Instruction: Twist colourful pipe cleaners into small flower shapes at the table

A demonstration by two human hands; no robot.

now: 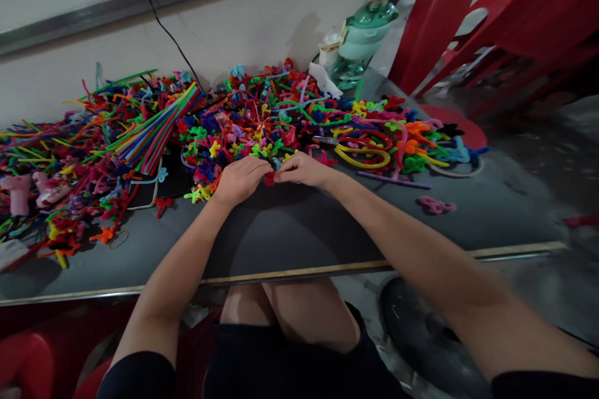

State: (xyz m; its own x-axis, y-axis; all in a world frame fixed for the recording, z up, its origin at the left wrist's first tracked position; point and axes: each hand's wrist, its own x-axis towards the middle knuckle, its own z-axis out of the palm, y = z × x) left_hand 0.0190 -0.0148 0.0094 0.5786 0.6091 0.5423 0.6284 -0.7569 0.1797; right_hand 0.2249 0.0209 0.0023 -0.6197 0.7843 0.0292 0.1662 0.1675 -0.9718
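Over the dark table (290, 237), the left hand (242, 179) and right hand (299, 169) pinch a small red piece (269, 179) between their fingertips. Just beyond lies a heap of colourful pipe cleaners (243, 131); farther back stands a green jug (359, 43).

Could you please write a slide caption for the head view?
Left hand and right hand meet at a small red piece over a dark table heaped with colourful fuzzy stems.

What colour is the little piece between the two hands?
The little piece is red; the head view shows it.
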